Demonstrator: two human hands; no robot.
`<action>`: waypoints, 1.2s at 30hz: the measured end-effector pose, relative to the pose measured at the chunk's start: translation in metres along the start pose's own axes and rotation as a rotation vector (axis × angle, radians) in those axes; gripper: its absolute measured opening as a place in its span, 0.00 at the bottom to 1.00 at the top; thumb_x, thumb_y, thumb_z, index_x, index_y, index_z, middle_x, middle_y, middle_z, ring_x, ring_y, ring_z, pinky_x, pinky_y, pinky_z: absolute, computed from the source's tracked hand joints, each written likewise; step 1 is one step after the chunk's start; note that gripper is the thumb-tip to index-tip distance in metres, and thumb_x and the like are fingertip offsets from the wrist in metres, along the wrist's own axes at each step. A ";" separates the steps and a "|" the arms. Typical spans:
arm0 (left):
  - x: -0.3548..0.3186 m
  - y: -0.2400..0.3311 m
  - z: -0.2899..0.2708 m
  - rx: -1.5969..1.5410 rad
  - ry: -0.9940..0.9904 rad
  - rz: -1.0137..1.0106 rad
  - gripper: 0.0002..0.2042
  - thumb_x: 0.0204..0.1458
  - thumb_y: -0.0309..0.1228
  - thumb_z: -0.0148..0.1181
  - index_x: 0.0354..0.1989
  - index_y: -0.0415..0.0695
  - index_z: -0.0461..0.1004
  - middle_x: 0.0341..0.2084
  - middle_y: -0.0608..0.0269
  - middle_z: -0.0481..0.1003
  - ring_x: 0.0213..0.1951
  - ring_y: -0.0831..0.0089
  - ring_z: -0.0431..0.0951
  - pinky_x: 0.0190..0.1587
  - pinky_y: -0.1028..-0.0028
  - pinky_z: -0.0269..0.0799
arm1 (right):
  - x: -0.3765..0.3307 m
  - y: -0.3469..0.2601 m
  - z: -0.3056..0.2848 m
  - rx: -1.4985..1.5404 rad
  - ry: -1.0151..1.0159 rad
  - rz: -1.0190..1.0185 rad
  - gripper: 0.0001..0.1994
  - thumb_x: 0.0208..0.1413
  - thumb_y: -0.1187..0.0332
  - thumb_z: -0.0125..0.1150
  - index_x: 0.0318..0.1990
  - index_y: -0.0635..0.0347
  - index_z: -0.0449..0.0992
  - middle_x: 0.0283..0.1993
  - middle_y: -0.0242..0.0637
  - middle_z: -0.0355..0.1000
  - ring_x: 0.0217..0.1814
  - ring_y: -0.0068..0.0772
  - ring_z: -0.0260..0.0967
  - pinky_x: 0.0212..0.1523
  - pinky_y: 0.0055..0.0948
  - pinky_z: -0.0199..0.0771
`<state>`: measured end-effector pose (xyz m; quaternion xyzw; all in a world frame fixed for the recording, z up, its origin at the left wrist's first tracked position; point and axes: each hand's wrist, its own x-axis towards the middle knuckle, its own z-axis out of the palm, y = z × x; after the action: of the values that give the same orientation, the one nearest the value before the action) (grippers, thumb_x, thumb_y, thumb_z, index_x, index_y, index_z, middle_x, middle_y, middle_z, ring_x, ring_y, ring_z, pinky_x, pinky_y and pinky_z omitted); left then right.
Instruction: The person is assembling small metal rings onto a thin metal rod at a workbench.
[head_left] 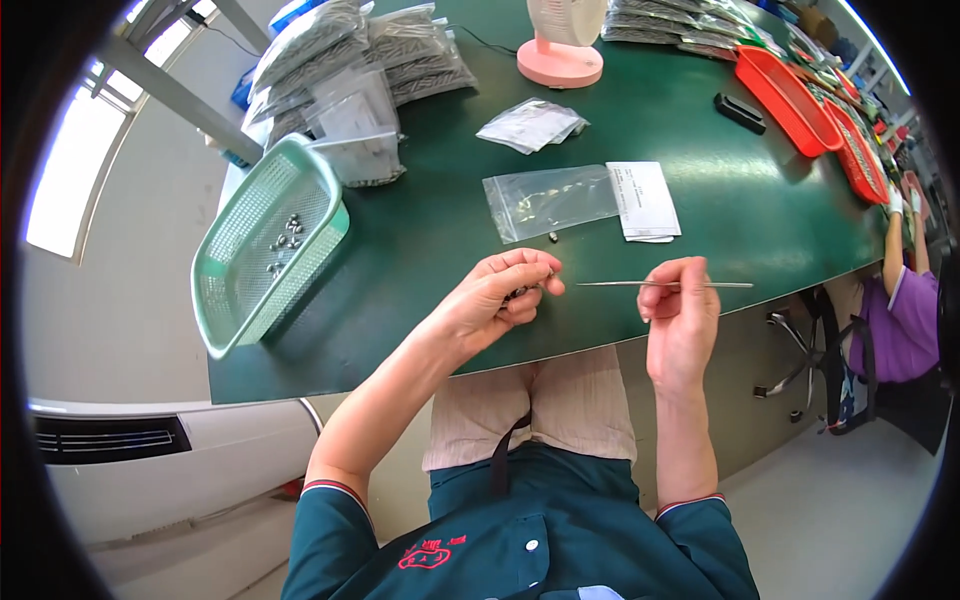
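My left hand [480, 303] is curled above the front edge of the green table, closed around several small shiny metal parts [515, 294]. Thumb and forefinger pinch at its tip, where the piece is too small to make out. Level with it, my right hand [682, 330] grips a thin straight metal rod [735, 285] between thumb and fingers. The rod's pointed end reaches left toward my left hand, a small gap apart. Beyond my hands lie one small metal part [553, 238], a clear zip bag [540, 203] and white printed slips [645, 198] overlapping the bag's right end.
A light green basket [335, 222] at the left holds several small metal parts [289, 236]. Filled clear bags [420, 55] are piled behind it. Farther back are a pink fan base [560, 65], a black stapler-like object [740, 113] and red trays [785, 100]. A co-worker in purple [900, 325] sits right.
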<state>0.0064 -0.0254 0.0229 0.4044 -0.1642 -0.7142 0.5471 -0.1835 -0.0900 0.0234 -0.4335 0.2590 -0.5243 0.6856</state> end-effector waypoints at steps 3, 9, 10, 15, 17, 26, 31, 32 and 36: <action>0.012 -0.002 -0.011 -0.036 -0.080 -0.010 0.05 0.53 0.30 0.49 0.33 0.42 0.69 0.20 0.69 0.66 0.13 0.89 0.50 0.15 0.87 0.46 | -0.003 0.002 0.004 -0.071 0.038 -0.027 0.11 0.57 0.66 0.46 0.28 0.63 0.69 0.20 0.32 0.66 0.21 0.18 0.61 0.21 0.17 0.59; 0.018 -0.012 -0.020 -0.145 -0.128 0.014 0.07 0.54 0.31 0.48 0.35 0.41 0.68 0.20 0.69 0.65 0.12 0.89 0.50 0.14 0.88 0.45 | -0.012 0.004 0.011 -0.200 -0.019 -0.065 0.06 0.53 0.72 0.51 0.35 0.67 0.69 0.28 0.39 0.72 0.25 0.22 0.67 0.28 0.18 0.67; 0.017 -0.011 -0.020 -0.149 -0.158 0.010 0.07 0.54 0.31 0.48 0.34 0.41 0.68 0.19 0.69 0.65 0.12 0.88 0.50 0.15 0.87 0.46 | -0.013 0.005 0.013 -0.254 -0.023 -0.149 0.06 0.54 0.72 0.50 0.35 0.67 0.69 0.28 0.40 0.71 0.26 0.23 0.68 0.28 0.18 0.68; 0.015 -0.013 -0.023 -0.133 -0.177 0.018 0.08 0.54 0.34 0.48 0.33 0.42 0.68 0.17 0.70 0.62 0.11 0.89 0.49 0.13 0.87 0.45 | -0.015 0.015 0.020 -0.298 -0.063 -0.324 0.05 0.53 0.74 0.51 0.32 0.69 0.68 0.29 0.42 0.71 0.30 0.28 0.71 0.33 0.23 0.74; 0.013 -0.013 -0.023 -0.131 -0.169 0.031 0.09 0.54 0.35 0.48 0.32 0.42 0.68 0.15 0.71 0.60 0.11 0.88 0.49 0.13 0.86 0.45 | -0.015 0.020 0.021 -0.342 -0.086 -0.372 0.04 0.52 0.75 0.51 0.32 0.68 0.68 0.29 0.43 0.71 0.30 0.28 0.71 0.33 0.23 0.74; 0.010 -0.015 -0.023 -0.138 -0.170 0.046 0.08 0.54 0.34 0.48 0.32 0.42 0.68 0.15 0.71 0.60 0.11 0.88 0.49 0.13 0.86 0.45 | -0.014 0.025 0.023 -0.419 -0.135 -0.450 0.02 0.51 0.77 0.52 0.31 0.68 0.69 0.28 0.42 0.71 0.28 0.28 0.71 0.31 0.22 0.73; 0.011 -0.015 -0.023 -0.137 -0.171 0.049 0.09 0.54 0.34 0.48 0.31 0.42 0.68 0.15 0.70 0.61 0.11 0.88 0.49 0.14 0.86 0.45 | -0.013 0.027 0.025 -0.432 -0.140 -0.449 0.02 0.50 0.77 0.53 0.30 0.67 0.69 0.27 0.42 0.72 0.28 0.28 0.70 0.30 0.22 0.72; 0.011 -0.015 -0.023 -0.131 -0.170 0.051 0.09 0.54 0.35 0.48 0.31 0.42 0.68 0.15 0.70 0.62 0.11 0.88 0.49 0.14 0.86 0.46 | -0.012 0.028 0.024 -0.433 -0.140 -0.450 0.02 0.50 0.77 0.53 0.30 0.67 0.69 0.27 0.42 0.72 0.28 0.28 0.70 0.30 0.22 0.72; 0.010 -0.012 -0.022 -0.115 -0.169 0.069 0.09 0.54 0.35 0.48 0.30 0.41 0.68 0.15 0.70 0.62 0.11 0.88 0.50 0.14 0.86 0.46 | -0.004 0.021 0.022 -0.632 -0.323 -0.634 0.03 0.47 0.75 0.57 0.29 0.65 0.70 0.28 0.43 0.72 0.27 0.35 0.70 0.27 0.24 0.70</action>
<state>0.0143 -0.0259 -0.0027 0.3048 -0.1824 -0.7349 0.5776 -0.1569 -0.0773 0.0153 -0.7543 0.1508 -0.5293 0.3578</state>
